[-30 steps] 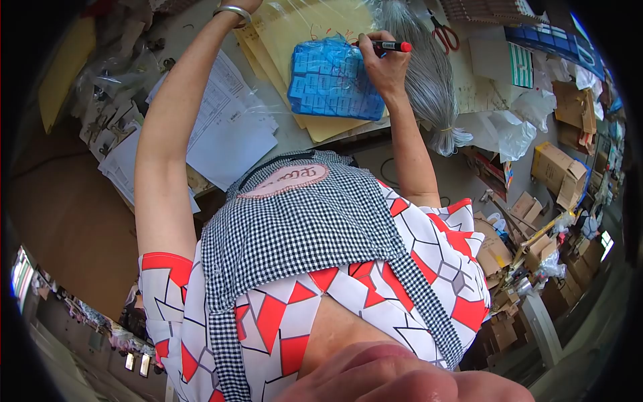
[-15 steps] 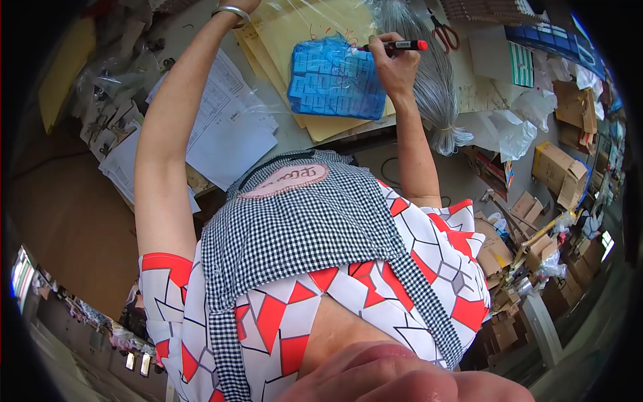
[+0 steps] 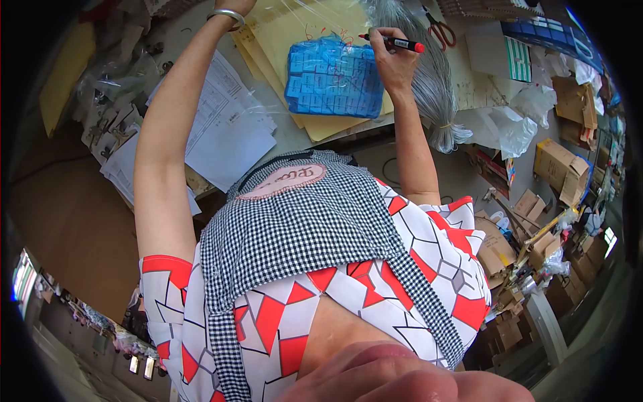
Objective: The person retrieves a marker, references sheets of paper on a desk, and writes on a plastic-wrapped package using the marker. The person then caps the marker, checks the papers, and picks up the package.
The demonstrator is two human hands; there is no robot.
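Observation:
My right hand is closed around a black marker with a red end. Its red tip points left, just above the upper right corner of a blue plastic-wrapped pack of small boxes. Red marks show along the pack's far side, at or near the clear plastic film. Yellow sheets lie under the pack. My left hand, with a silver bangle at the wrist, is cut off by the top edge, so its fingers are hidden.
A bundle of grey wire-like strands lies right of my right hand, with red-handled scissors beyond. Printed papers lie near my left forearm. Clear plastic bags hang at the table's right edge, above cardboard boxes on the floor.
The marker has tilted, its tip now higher and its red end slightly lower. My right hand has shifted slightly. The pack appears a little further left and up in view.

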